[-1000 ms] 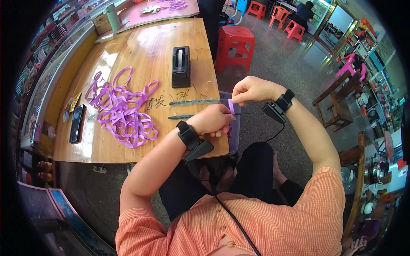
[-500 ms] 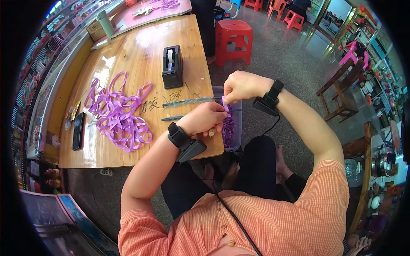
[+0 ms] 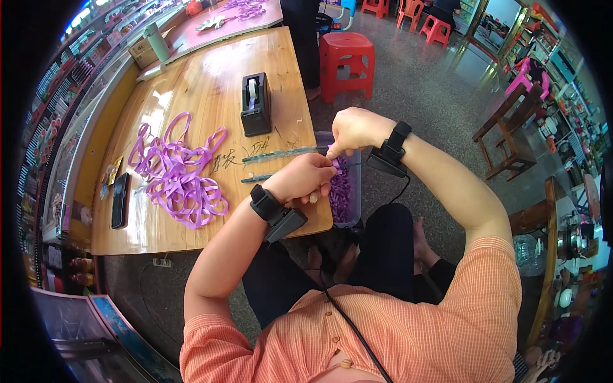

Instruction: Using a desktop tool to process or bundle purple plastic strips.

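We see a small purple piece (image 3: 334,163) pinched between the two hands at the near right corner of the wooden table (image 3: 191,83), just above a clear plastic bin (image 3: 353,191). The bin sits against the table's right edge, and it holds a heap of purple pieces (image 3: 340,190) of the same colour; we cannot tell their exact shape.

Our left hand (image 3: 305,179) is curled shut, its fingers closed on the purple piece, with the knuckles over the table's corner. Our right hand (image 3: 354,129) is also closed, thumb and forefinger pressed together on the piece from above, touching the left hand's fingertips. Each wrist carries a black band with a small black device, and a thin black cable runs from the right one down toward the chest.

Just left of the hands, two thin greenish strips (image 3: 281,154) lie across the table, one above the other, their right ends reaching the hands. Beyond them stands a black tape dispenser (image 3: 255,105) with a pale roll in it. Farther left lies a loose tangle of purple ribbon (image 3: 179,175), and near the table's left edge a dark phone (image 3: 120,200) lies flat. A red plastic stool (image 3: 347,62) stands on the floor beyond the table's right side.
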Demonstrator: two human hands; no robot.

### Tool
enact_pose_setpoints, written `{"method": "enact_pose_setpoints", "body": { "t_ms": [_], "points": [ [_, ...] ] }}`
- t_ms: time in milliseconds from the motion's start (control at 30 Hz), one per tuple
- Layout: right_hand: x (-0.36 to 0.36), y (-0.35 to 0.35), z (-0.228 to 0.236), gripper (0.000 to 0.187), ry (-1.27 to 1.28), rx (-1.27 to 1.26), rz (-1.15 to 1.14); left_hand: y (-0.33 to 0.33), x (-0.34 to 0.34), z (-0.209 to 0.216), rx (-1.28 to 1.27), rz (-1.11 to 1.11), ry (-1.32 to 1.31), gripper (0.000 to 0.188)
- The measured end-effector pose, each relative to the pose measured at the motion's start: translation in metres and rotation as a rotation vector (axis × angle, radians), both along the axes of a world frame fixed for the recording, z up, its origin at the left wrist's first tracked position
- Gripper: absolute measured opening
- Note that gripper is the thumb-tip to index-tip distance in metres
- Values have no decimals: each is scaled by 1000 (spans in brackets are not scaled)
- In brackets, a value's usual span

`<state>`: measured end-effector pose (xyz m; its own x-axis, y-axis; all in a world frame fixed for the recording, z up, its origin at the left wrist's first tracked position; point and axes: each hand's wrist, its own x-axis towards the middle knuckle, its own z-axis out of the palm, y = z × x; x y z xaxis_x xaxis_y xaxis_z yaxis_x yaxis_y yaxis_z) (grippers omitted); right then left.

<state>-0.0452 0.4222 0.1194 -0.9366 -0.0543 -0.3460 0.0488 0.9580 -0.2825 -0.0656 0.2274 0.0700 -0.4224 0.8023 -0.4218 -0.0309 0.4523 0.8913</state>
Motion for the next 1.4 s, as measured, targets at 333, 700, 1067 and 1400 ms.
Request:
{"method": "enact_pose_setpoints", "body": {
  "t_ms": [333, 700, 1067, 1400],
  "points": [
    [2, 18, -7, 29, 43, -262, -44, -1, -1, -1, 8, -14, -5, 26],
    [-4, 26, -13, 25, 17, -345, 18, -1, -1, 0, 8, -17, -16, 25],
    [-5, 7, 0, 20, 1, -189, 27, 0, -2, -1, 16, -24, -15, 23],
    [-8, 15, -5, 23, -45, -290, 50, -1, 0, 1, 8, -26, 4, 24]
  ]
}}
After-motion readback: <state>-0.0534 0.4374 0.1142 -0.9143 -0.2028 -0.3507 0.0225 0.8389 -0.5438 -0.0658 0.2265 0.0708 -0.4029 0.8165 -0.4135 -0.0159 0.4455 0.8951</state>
